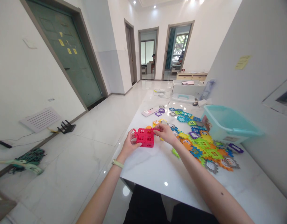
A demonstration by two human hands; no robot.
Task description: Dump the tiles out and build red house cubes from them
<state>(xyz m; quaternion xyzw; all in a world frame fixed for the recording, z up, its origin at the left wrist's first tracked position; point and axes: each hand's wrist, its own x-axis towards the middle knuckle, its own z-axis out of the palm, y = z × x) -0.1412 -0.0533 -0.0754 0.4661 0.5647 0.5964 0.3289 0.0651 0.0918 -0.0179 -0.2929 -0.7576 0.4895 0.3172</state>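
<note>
A red structure of interlocking plastic tiles (147,138) with window-like openings stands on the white table (148,168). My left hand (129,144) grips its left side, thumb at the lower front edge and fingers behind. On the right, my right hand (165,133) pinches a red piece at the structure's upper right corner; whether that piece is joined to the rest I cannot tell. To the right lies a spread of loose tiles (203,143) in green, orange, blue, purple and grey, some overlapping.
An aqua plastic tub (229,124) stands at the table's right, by the wall. A pink phone-like box (149,112) lies beyond the red structure. Farther back are a lidded clear case (183,97) and a white bin (187,88). The table's left edge drops to the floor.
</note>
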